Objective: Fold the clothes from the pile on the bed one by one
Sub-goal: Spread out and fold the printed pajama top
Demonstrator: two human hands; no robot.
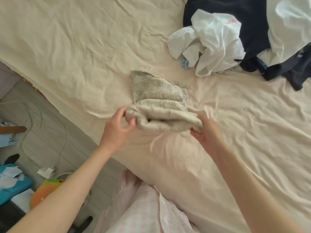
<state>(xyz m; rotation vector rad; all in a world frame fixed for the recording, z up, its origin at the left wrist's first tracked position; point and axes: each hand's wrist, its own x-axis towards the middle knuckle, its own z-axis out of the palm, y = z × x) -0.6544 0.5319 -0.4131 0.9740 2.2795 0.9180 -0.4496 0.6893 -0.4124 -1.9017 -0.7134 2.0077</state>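
A beige printed garment lies on the cream bed sheet near the middle of the view, its near part rolled up into a thick fold. My left hand pinches the left end of that fold. At the right end, my right hand grips the fold with curled fingers. The pile of clothes sits at the far right of the bed, a crumpled white shirt on top of dark navy garments.
The bed's left edge runs diagonally from upper left to bottom centre. Beside it the floor holds a white cable with a charger, a teal box and an orange-green object. Pink clothing shows at the bottom.
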